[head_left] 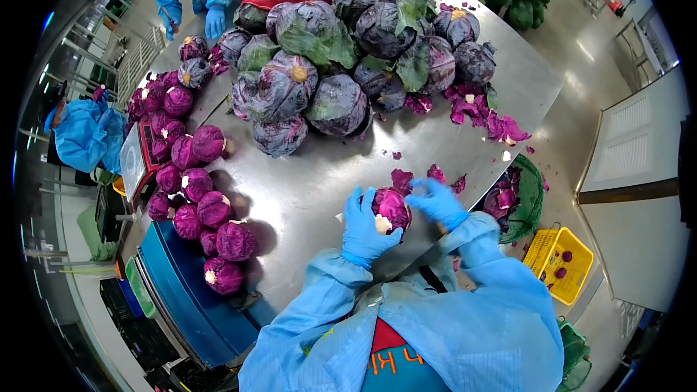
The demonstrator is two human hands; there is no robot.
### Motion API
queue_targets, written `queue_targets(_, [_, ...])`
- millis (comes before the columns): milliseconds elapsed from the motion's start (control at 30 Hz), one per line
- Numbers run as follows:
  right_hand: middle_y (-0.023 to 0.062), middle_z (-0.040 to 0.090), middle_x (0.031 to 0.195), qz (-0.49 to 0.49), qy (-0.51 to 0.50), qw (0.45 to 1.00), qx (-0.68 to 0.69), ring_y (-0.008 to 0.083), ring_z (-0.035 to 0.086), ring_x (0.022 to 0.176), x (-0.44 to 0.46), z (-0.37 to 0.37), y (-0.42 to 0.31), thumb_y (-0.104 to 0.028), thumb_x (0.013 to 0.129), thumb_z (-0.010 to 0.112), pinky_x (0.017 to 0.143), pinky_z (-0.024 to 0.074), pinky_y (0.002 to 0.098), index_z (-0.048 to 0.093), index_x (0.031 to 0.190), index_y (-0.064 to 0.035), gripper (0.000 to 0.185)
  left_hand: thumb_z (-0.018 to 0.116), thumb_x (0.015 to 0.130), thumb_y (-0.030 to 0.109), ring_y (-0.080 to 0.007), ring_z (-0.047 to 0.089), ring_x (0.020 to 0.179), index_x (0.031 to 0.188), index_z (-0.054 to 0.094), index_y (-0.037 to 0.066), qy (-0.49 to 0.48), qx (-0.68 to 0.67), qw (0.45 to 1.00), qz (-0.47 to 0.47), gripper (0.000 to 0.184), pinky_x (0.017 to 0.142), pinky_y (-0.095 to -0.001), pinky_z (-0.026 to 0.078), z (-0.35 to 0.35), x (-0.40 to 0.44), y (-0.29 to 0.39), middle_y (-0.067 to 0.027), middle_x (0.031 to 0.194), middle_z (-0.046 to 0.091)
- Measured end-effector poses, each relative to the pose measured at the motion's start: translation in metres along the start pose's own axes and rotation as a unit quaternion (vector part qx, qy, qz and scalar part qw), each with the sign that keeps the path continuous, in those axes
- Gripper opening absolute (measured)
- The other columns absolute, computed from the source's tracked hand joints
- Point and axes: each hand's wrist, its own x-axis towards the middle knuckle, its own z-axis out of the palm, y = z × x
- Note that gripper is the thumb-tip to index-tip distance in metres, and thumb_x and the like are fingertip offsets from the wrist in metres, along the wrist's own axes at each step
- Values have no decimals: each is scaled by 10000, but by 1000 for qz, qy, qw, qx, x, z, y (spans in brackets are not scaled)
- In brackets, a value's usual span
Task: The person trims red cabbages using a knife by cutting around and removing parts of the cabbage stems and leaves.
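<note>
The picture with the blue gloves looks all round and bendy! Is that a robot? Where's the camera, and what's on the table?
No robot here: it's a person wearing gloves. The camera sits on that person's head, looking forward and down. The left hand holds a purple cabbage; the right hand is right beside it, though whether it touches is hard to tell. On the shiny metal table, dark leafy cabbages are heaped at the far side, bright cabbages sit along the left, and torn leaves lie about.
</note>
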Motion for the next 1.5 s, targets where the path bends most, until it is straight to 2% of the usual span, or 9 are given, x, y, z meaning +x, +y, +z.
queue_targets(33, [33, 584, 840, 162, -108, 976, 96, 130, 560, 684, -6, 5, -28, -347, 757, 816, 571, 458, 259, 590, 1224, -20, 613, 877, 531, 433, -452, 356, 1295, 1410, 338, 26, -10, 44, 999, -5, 1108, 1072, -489, 350, -1, 4, 5, -290, 1433, 288])
queue_targets(100, [-22, 553, 725, 180, -139, 965, 133, 54, 467, 527, 2, 5, -26, -290, 788, 797, 454, 348, 202, 581, 1248, -31, 571, 892, 483, 472, -456, 340, 1305, 1418, 347, 47, -5, 22, 999, -40, 1163, 1070, -498, 353, 0, 6, 1, -291, 1432, 287])
queue_targets(400, [36, 578, 693, 138, -189, 972, 9, 108, 512, 558, 11, -1, -28, -243, 821, 724, 501, 438, 263, 656, 1068, -58, 316, 919, 453, 448, -434, 370, 1286, 1414, 357, 45, -49, -29, 998, -22, 1184, 1075, -485, 348, -4, 14, -13, -279, 1412, 323])
queue_targets(500, [109, 647, 720, -25, -79, 990, -112, 196, 603, 605, 3, 15, -15, -216, 809, 677, 589, 507, 340, 687, 967, -58, 224, 923, 459, 442, -421, 381, 1281, 1408, 360, 40, -52, -30, 998, -8, 1174, 1068, -477, 358, -9, 14, -19, -269, 1406, 335])
queue_targets(667, [159, 692, 833, -4, 89, 965, -247, 317, 685, 803, 1, -20, 33, -320, 816, 653, 730, 536, 385, 698, 876, -72, 259, 937, 471, 388, -330, 469, 1218, 1344, 390, -13, 1, -252, 964, -81, 1105, 1032, -417, 408, -8, 14, -50, -231, 1355, 415])
queue_targets(767, [99, 709, 823, 87, 161, 949, -256, 156, 671, 743, -3, -96, 103, -216, 868, 683, 722, 541, 306, 687, 963, -17, 220, 934, 509, 367, -275, 527, 1142, 1300, 415, -33, 41, -480, 861, -162, 1027, 995, -388, 440, -15, 24, -55, -203, 1273, 492])
queue_targets(933, [109, 682, 853, 11, 121, 972, -202, 164, 637, 733, -14, -64, 17, -268, 836, 731, 716, 521, 295, 626, 1202, -74, 427, 821, 714, 400, -302, 502, 1170, 1328, 385, -92, 109, -180, 966, -152, 899, 1021, -375, 400, -3, 18, -36, -224, 1254, 493])
queue_targets(1133, [99, 647, 868, 19, -15, 990, -140, 201, 620, 768, -14, 51, -41, -483, 746, 774, 740, 501, 332, 441, 1404, -60, 850, 716, 797, 485, -411, 471, 1166, 1335, 369, -100, 139, -196, 957, -164, 866, 1027, -446, 361, 13, 20, -42, -295, 1273, 443])
queue_targets(1500, [69, 626, 776, 112, -89, 980, -138, 163, 604, 710, 0, 20, -33, -450, 786, 762, 650, 495, 318, 560, 1250, -24, 662, 865, 519, 591, -399, 437, 1210, 1358, 343, -55, 67, -77, 980, -173, 1181, 1034, -465, 359, 3, 25, -11, -254, 1316, 407])
